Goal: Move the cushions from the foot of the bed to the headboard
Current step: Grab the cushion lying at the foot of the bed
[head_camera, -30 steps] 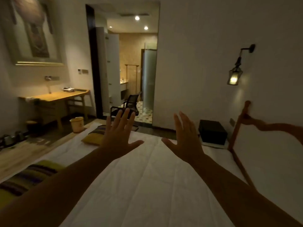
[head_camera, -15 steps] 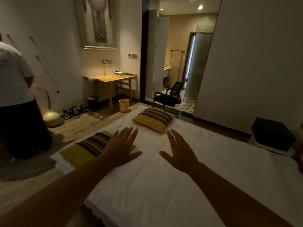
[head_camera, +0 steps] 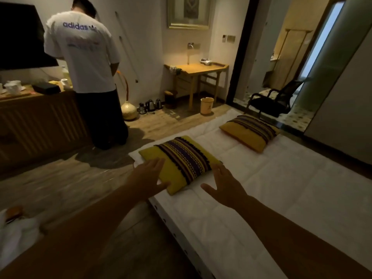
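Both hands are spread open and hold nothing: the left hand [head_camera: 150, 174] overlaps the near cushion [head_camera: 181, 160], contact unclear, and the right hand [head_camera: 225, 187] is just beside it. This cushion lies flat on the bed [head_camera: 281, 188], near its corner, its dark stripes running toward the person. The far cushion [head_camera: 249, 130] lies near the next corner, its detail dim.
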Tool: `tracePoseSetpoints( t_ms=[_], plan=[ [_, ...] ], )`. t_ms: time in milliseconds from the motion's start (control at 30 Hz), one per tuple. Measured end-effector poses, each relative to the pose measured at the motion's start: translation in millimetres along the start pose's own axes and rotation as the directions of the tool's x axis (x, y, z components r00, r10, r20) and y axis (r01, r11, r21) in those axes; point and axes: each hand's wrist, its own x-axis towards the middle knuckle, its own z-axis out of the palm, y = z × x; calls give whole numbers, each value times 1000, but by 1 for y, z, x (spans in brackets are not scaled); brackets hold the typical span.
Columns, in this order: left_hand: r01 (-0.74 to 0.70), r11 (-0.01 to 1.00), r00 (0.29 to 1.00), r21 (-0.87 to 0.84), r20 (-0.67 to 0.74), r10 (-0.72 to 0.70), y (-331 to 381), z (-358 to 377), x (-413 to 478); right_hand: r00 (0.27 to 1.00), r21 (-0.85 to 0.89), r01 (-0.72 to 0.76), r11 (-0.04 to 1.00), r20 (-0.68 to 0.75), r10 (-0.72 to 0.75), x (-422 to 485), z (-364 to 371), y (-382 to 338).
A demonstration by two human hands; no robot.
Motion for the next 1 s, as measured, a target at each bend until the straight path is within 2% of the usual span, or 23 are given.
tracePoseSetpoints(
  t_ms=[267, 600, 867, 1000],
  plan=[
    [11, 1000, 997, -8, 79, -10, -54, 47, 73, 996, 112, -22, 993, 84, 13, 102, 49, 18],
    [20, 1000, 972, -19, 235, -15, -95, 87, 235, 952, 172, -204, 964, 266, 154, 249, 96, 83],
    [40, 998, 936, -54, 352, -18, -116, 120, 325, 908, 280, -362, 889, 320, 269, 302, 120, 119],
    [-19, 998, 921, -52, 388, 38, -131, 144, 362, 866, 317, -471, 823, 345, 362, 317, 137, 132]
  ],
)
